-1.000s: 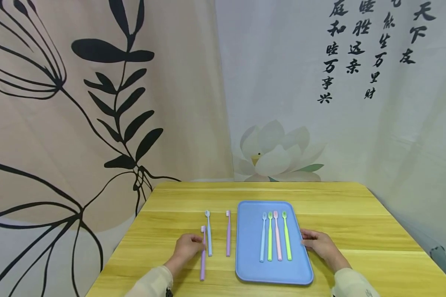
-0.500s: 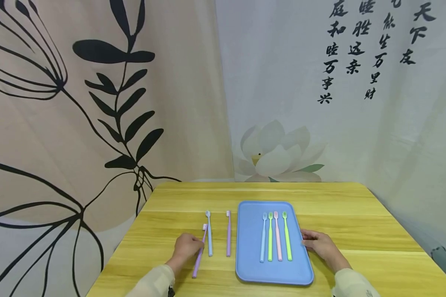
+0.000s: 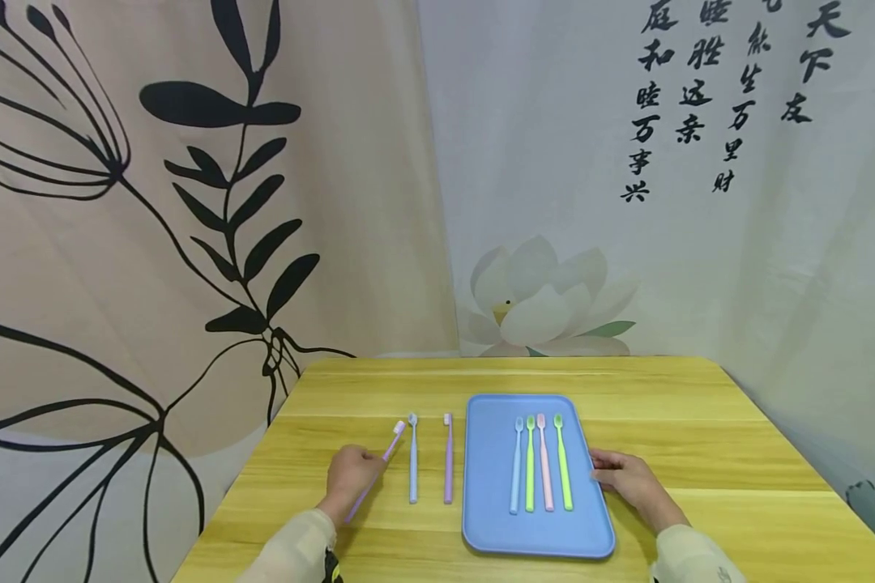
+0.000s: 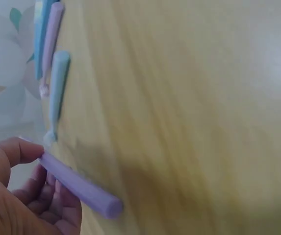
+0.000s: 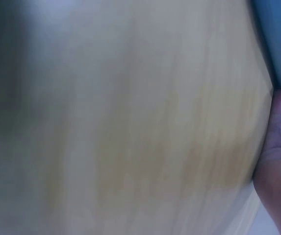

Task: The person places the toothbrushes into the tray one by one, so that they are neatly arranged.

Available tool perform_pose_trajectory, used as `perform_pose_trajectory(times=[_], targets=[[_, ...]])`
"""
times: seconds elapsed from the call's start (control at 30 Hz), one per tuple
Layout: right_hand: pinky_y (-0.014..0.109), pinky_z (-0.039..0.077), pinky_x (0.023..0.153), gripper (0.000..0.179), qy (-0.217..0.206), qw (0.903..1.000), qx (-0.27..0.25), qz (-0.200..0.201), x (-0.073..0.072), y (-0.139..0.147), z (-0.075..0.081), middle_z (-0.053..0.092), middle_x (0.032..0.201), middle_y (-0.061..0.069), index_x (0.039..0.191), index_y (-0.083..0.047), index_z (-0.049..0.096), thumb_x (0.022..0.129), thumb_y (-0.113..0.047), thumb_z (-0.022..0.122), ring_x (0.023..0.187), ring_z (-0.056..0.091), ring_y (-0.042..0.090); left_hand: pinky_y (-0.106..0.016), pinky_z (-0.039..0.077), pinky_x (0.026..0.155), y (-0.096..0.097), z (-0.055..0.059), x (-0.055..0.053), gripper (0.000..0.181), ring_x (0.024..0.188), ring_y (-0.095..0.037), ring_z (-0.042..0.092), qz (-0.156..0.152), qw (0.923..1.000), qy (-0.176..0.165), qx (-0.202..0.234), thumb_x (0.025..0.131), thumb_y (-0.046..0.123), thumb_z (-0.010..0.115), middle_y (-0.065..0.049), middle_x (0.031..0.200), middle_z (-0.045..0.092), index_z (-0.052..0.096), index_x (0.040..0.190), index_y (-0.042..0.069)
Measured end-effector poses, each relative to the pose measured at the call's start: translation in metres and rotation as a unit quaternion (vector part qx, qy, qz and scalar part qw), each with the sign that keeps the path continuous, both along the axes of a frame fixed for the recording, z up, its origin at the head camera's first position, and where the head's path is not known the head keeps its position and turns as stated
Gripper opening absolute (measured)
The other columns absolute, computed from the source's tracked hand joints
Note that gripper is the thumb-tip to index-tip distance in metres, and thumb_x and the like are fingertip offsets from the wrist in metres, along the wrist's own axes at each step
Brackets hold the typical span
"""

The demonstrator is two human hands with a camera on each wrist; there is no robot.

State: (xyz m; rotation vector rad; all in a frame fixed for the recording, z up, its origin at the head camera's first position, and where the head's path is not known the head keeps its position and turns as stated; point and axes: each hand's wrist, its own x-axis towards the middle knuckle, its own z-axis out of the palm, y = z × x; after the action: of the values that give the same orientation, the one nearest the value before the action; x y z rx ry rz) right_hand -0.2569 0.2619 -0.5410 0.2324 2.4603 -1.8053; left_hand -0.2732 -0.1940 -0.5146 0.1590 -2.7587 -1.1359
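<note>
My left hand (image 3: pixel 353 479) pinches a purple toothbrush (image 4: pixel 81 186) between thumb and fingers, left of the other brushes. The brush slants, its bristled head pointing away to the right in the head view. Just right of it lie a blue toothbrush (image 3: pixel 413 465) and a second purple toothbrush (image 3: pixel 448 461), side by side on the table. My right hand (image 3: pixel 630 479) holds the right rim of a blue tray (image 3: pixel 492 518). On the tray lie a blue toothbrush (image 3: pixel 515 470), a pink one (image 3: pixel 544 465) and two green toothbrushes (image 3: pixel 530 470), heads away from me.
The wooden table (image 3: pixel 722 453) extends on both sides of the tray, its far edge meeting a printed curtain (image 3: pixel 379 202). Pale sleeves (image 3: pixel 292 546) cover both forearms.
My left hand has moved slightly left with the purple toothbrush, which has turned from nearly straight to a slant. The blue brush beside it has shifted slightly. My right hand stays at the tray.
</note>
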Motion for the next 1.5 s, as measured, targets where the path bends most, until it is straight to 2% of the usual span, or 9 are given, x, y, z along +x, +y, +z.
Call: perform_pose_trajectory(times=[0.2, 0.3, 0.43, 0.63, 0.77, 0.97, 1.1, 1.33, 1.5], targets=[[0.034, 0.056, 0.084, 0.048, 0.002, 1.0, -0.009, 0.004, -0.001, 0.001, 0.0, 0.061, 0.119, 0.022, 0.135, 0.014, 0.051, 0.09, 0.004, 0.065, 0.103, 0.061, 0.022, -0.033, 0.054, 0.06, 0.024, 0.007, -0.006, 0.009, 0.07, -0.017, 0.063, -0.013, 0.9983, 0.017, 0.053, 0.082, 0.009, 0.076, -0.003, 0.079, 0.07, 0.077, 0.087, 0.002], [0.033, 0.056, 0.083, 0.049, 0.004, 0.9999, -0.016, 0.0, -0.001, 0.001, -0.001, 0.062, 0.118, 0.021, 0.134, 0.015, 0.051, 0.089, 0.006, 0.066, 0.101, 0.061, 0.021, -0.031, 0.053, 0.057, 0.046, 0.012, -0.008, 0.008, 0.066, -0.016, 0.063, -0.023, 0.9957, 0.027, 0.086, 0.081, 0.008, 0.078, -0.005, 0.078, 0.07, 0.076, 0.087, 0.002], [0.032, 0.056, 0.082, 0.049, 0.002, 0.9998, -0.018, -0.001, -0.002, 0.002, -0.003, 0.062, 0.117, 0.02, 0.134, 0.015, 0.051, 0.089, 0.005, 0.066, 0.1, 0.061, 0.02, -0.029, 0.054, 0.058, 0.077, 0.019, -0.008, 0.01, 0.067, -0.015, 0.063, -0.025, 0.9914, 0.022, 0.126, 0.079, 0.006, 0.079, -0.005, 0.079, 0.071, 0.076, 0.087, 0.0], [0.033, 0.056, 0.083, 0.049, -0.003, 0.9999, -0.011, 0.0, -0.001, 0.002, -0.003, 0.062, 0.118, 0.021, 0.135, 0.014, 0.051, 0.089, 0.004, 0.067, 0.101, 0.061, 0.02, -0.03, 0.055, 0.062, 0.122, 0.021, -0.007, 0.014, 0.071, -0.017, 0.063, -0.025, 0.9849, 0.009, 0.171, 0.075, -0.001, 0.074, -0.006, 0.08, 0.07, 0.076, 0.088, -0.002], [0.034, 0.056, 0.084, 0.049, -0.003, 0.9999, -0.01, 0.001, -0.001, 0.002, -0.002, 0.061, 0.119, 0.022, 0.135, 0.014, 0.051, 0.09, 0.004, 0.066, 0.101, 0.061, 0.021, -0.031, 0.055, 0.063, 0.15, 0.021, -0.006, 0.016, 0.072, -0.017, 0.063, -0.026, 0.9807, 0.002, 0.194, 0.074, -0.002, 0.075, -0.006, 0.081, 0.07, 0.076, 0.089, -0.001], [0.035, 0.056, 0.084, 0.05, -0.009, 0.9998, -0.016, 0.0, -0.001, 0.003, -0.002, 0.06, 0.119, 0.022, 0.137, 0.013, 0.05, 0.091, 0.003, 0.066, 0.1, 0.061, 0.02, -0.032, 0.055, 0.061, 0.18, 0.017, -0.006, 0.014, 0.069, -0.016, 0.062, -0.009, 0.9824, 0.004, 0.187, 0.073, 0.001, 0.079, -0.003, 0.078, 0.069, 0.076, 0.086, 0.001], [0.034, 0.056, 0.084, 0.049, -0.007, 0.9999, -0.015, 0.0, -0.001, 0.003, -0.001, 0.059, 0.118, 0.022, 0.136, 0.013, 0.05, 0.09, 0.004, 0.065, 0.1, 0.061, 0.02, -0.032, 0.054, 0.061, 0.193, 0.01, -0.004, 0.013, 0.067, -0.016, 0.06, 0.014, 0.9832, 0.013, 0.182, 0.071, 0.0, 0.078, -0.002, 0.075, 0.067, 0.075, 0.084, 0.001], [0.034, 0.056, 0.084, 0.049, -0.001, 1.0, 0.006, 0.003, -0.001, 0.003, -0.003, 0.061, 0.116, 0.019, 0.136, 0.013, 0.051, 0.091, 0.002, 0.065, 0.101, 0.061, 0.021, -0.035, 0.055, 0.065, 0.212, -0.005, -0.002, 0.012, 0.07, -0.017, 0.06, 0.047, 0.9831, 0.0, 0.177, 0.073, -0.001, 0.076, -0.002, 0.075, 0.066, 0.075, 0.085, 0.002], [0.036, 0.055, 0.085, 0.049, 0.002, 0.9999, 0.009, 0.008, -0.002, 0.002, -0.004, 0.061, 0.117, 0.019, 0.136, 0.012, 0.051, 0.091, 0.001, 0.066, 0.103, 0.061, 0.022, -0.035, 0.054, 0.063, 0.217, -0.008, -0.002, 0.011, 0.069, -0.017, 0.059, 0.062, 0.984, 0.0, 0.167, 0.074, -0.002, 0.078, -0.002, 0.073, 0.064, 0.074, 0.084, 0.001]])
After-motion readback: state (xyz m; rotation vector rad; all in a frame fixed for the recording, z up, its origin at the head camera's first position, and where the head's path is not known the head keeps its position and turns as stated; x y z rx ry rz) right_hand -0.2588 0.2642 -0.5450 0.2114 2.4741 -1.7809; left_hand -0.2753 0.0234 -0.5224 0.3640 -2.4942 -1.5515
